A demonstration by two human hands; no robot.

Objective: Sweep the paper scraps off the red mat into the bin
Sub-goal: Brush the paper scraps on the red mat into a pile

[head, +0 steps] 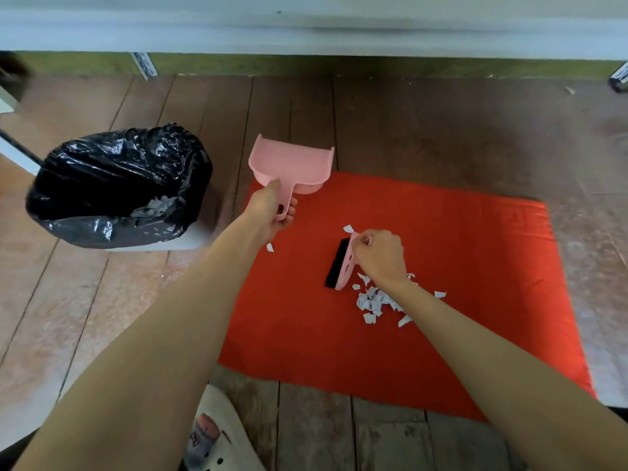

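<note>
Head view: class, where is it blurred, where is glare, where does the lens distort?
In the head view the white ledge at the top is smeared and soft; the black bin bag carries bright glare patches; the floor planks splay outward, likely wide-angle distortion; the red mat is evenly lit, without hard shadows.

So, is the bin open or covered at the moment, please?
Open: the black-lined bin shows no lid; its mouth gapes upward.
</note>
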